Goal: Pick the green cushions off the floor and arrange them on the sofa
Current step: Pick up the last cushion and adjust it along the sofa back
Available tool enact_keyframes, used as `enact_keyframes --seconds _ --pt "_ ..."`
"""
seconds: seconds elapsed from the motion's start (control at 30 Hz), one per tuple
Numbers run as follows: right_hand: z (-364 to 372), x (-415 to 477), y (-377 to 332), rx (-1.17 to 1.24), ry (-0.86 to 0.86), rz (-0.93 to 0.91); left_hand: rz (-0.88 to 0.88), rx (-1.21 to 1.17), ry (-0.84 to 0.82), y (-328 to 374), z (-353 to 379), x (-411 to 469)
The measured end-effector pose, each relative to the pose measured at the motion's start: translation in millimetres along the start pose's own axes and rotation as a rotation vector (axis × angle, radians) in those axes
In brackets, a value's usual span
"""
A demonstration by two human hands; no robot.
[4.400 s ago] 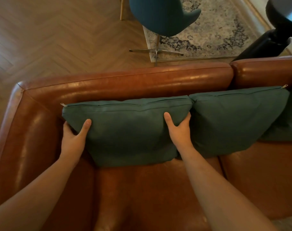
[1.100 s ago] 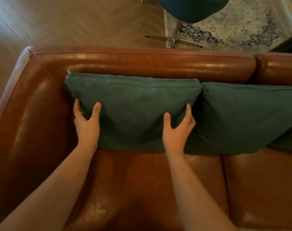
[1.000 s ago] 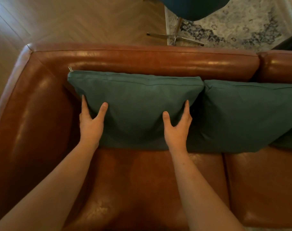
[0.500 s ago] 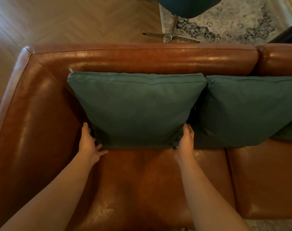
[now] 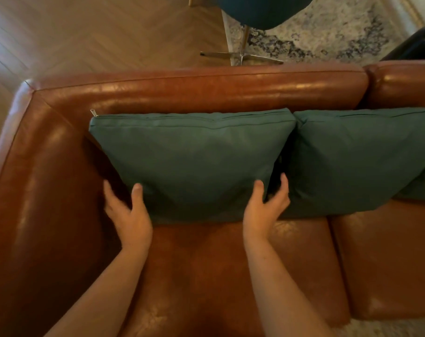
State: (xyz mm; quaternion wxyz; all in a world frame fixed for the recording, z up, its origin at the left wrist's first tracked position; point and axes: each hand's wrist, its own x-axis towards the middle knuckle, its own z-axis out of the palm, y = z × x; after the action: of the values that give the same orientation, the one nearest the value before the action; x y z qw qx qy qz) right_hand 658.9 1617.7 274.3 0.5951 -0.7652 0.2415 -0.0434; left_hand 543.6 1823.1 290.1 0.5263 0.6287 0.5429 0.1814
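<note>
Thumbs moved onto the cushion [image 5: 192, 161]; left hand [image 5: 131, 220], right hand [image 5: 262, 212] grip its corners (second cushion [image 5: 352, 161] abuts).

Since four seconds ago, the left hand [image 5: 130, 215] and right hand [image 5: 263, 210] have moved down the sides of the cushion [image 5: 194, 161] to its lower corners. The thumbs, off the cushion half a second ago, again press its front face.

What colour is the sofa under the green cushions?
Reddish-brown, glossy leather sofa; it shows best in the head view.
</note>
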Motion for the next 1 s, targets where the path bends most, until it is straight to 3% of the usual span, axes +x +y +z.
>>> enact_keyframes --seconds 0.1,0.17,0.2,0.3,0.43,0.57,0.73,1.0 --pt "12.0 -8.2 -34.2 -0.149 -0.123 -0.333 0.561 0.379 -0.019 48.7 -1.8 0.5" --pt "24.7 -5.7 -44.9 -0.343 -0.209 -0.358 0.826 0.69 -0.06 66.7 8.6 16.0" --pt "28.8 -3.7 -46.4 -0.406 -0.244 -0.348 0.865 0.82 -0.093 70.5 13.7 23.4" --pt "27.7 4.4 -50.4 -0.48 -0.322 -0.339 0.75 0.995 -0.182 78.6 20.4 32.4" --pt "7.0 11.5 -67.7 -0.6 -0.388 -0.318 0.682 0.988 -0.195 108.7 13.8 14.8" --pt "-19.6 12.7 -94.5 -0.647 -0.327 -0.474 0.807 0.896 -0.195 139.5 14.8 -17.6" --pt "-46.7 29.5 -136.3 -0.586 -0.25 -0.567 0.871 0.774 -0.327 173.5 38.9 -53.8" --pt "-129.3 116.0 -162.7 -0.595 -0.079 -0.61 0.859 0.606 -0.559 190.5 129.8 -120.5"
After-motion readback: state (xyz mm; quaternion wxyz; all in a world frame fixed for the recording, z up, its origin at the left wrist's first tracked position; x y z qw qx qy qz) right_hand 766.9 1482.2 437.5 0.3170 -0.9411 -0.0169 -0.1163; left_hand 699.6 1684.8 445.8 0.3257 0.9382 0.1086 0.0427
